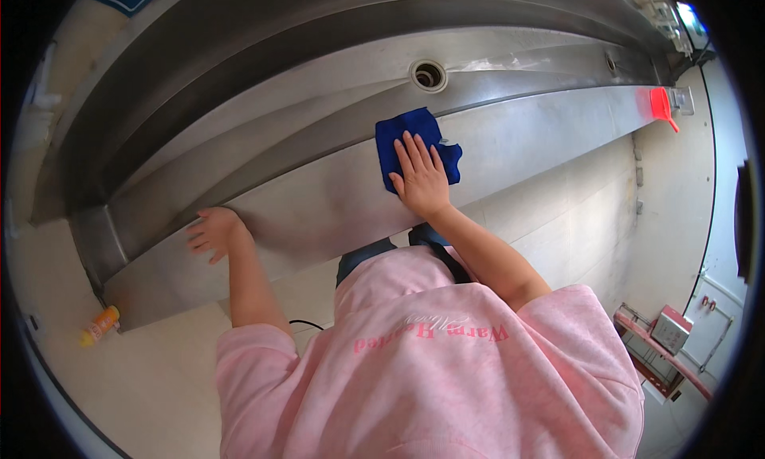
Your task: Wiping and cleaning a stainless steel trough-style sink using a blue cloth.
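Observation:
A dark blue cloth (pixel 412 121) lies spread over the front ledge (pixel 538 121) of a long stainless steel trough sink (pixel 334 46), its far part reaching over the inner edge. My right hand (pixel 423 181) holds it pressed to the metal, palm down and fingers stretched out. A small pale tag shows at the cloth's right side. To the left, my left hand (pixel 218 233) is at the same ledge with its fingers spread and nothing in it. Whether that palm touches the metal I cannot tell. A round drain hole (pixel 428 75) sits in the basin beyond the cloth.
A red plastic item (pixel 660 104) and a clear container (pixel 682 100) are at the ledge's right end. A yellow-orange bottle (pixel 100 326) is by the left end. Another drain opening (pixel 610 61) lies farther right. A pink-edged rack (pixel 663 351) stands at lower right.

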### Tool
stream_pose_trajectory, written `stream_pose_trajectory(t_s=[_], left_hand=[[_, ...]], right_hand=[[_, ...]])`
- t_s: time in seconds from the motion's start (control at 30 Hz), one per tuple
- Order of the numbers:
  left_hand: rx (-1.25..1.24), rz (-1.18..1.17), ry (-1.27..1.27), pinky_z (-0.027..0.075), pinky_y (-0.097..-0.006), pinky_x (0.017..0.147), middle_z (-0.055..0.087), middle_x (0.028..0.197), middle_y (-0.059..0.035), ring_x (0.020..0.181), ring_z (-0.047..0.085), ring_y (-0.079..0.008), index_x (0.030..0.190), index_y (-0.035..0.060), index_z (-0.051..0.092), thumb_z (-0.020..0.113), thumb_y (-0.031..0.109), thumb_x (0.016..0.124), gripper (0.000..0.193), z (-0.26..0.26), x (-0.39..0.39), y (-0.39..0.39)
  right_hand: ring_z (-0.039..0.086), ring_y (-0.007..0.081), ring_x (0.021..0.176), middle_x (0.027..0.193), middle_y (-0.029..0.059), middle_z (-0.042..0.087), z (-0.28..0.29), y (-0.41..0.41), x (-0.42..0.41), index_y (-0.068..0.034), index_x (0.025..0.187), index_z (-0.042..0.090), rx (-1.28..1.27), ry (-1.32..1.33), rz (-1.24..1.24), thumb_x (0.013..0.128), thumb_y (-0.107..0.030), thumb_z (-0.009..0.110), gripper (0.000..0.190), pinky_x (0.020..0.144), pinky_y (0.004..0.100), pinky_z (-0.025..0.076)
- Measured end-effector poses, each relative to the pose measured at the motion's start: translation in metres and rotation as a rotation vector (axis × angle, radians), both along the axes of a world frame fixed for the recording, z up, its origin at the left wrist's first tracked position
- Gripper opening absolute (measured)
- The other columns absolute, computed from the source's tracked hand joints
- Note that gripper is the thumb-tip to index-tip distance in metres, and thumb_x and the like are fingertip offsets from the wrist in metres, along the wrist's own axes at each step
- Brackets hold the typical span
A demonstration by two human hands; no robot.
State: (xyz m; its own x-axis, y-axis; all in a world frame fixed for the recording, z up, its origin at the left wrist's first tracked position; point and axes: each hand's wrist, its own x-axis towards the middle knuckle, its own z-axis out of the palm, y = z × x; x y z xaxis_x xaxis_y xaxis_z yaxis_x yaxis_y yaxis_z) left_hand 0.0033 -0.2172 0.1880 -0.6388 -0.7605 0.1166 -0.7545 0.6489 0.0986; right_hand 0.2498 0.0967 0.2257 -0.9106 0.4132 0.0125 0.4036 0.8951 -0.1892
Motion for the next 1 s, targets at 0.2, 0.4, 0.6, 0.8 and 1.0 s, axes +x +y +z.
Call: stream_pose_trajectory(t_s=[0.2, 0.4, 0.6, 0.8, 1.0], left_hand=[[0.063, -0.008, 0.005, 0.019, -0.0686, 0.107, 0.019, 0.158, -0.0222, 0.147, 0.016, -0.0357, 0.152, 0.0078, 0.023, 0.028, 0.05, 0.1, 0.067, 0.001, 0.005, -0.002], [0.075, -0.098, 0.002, 0.02, -0.0678, 0.107, 0.022, 0.156, -0.0231, 0.146, 0.019, -0.0388, 0.152, 0.0061, 0.022, 0.038, 0.05, 0.098, 0.071, -0.004, 0.018, -0.014], [0.293, -1.116, 0.392, 0.03, -0.0546, 0.108, 0.047, 0.138, -0.0223, 0.135, 0.036, -0.0381, 0.134, 0.0091, 0.052, 0.063, 0.024, 0.09, 0.048, 0.018, 0.1, 0.076], [0.879, -1.551, 0.258, 0.037, -0.048, 0.105, 0.063, 0.12, -0.0085, 0.117, 0.051, -0.0342, 0.116, 0.012, 0.064, 0.064, 0.007, 0.085, 0.032, 0.029, 0.163, 0.199], [0.691, -1.639, -0.231, 0.039, -0.045, 0.103, 0.062, 0.114, -0.0084, 0.118, 0.049, -0.0322, 0.138, 0.0155, 0.047, 0.071, 0.008, 0.079, 0.064, 0.043, 0.176, 0.238]], right_hand=[[0.03, 0.0266, 0.143, 0.155, 0.0084, 0.034, 0.008, -0.005, 0.008, -0.013, 0.147, 0.037, -0.02, 0.011, 0.06, 0.091, -0.04, 0.056, 0.065, 0.115, 0.0448, 0.025], [0.038, 0.0322, 0.136, 0.15, 0.0132, 0.039, 0.012, 0.03, 0.027, -0.01, 0.144, 0.039, -0.074, 0.158, -0.119, 0.086, -0.025, 0.066, 0.066, 0.111, 0.0468, 0.032], [0.053, 0.035, 0.114, 0.122, 0.0175, 0.056, 0.011, 0.045, 0.048, -0.008, 0.14, 0.043, -0.192, 0.037, -0.421, 0.083, -0.019, 0.068, 0.063, 0.094, 0.0443, 0.046], [0.058, 0.0377, 0.098, 0.105, 0.0175, 0.061, 0.024, 0.057, 0.062, -0.006, 0.111, 0.064, -0.47, 0.117, -0.436, 0.082, -0.02, 0.071, 0.033, 0.087, 0.0434, 0.048], [0.058, 0.0314, 0.105, 0.11, 0.0089, 0.065, 0.038, 0.069, 0.1, -0.005, 0.099, 0.067, -0.4, 0.284, -0.002, 0.08, -0.02, 0.072, 0.024, 0.088, 0.0404, 0.049]])
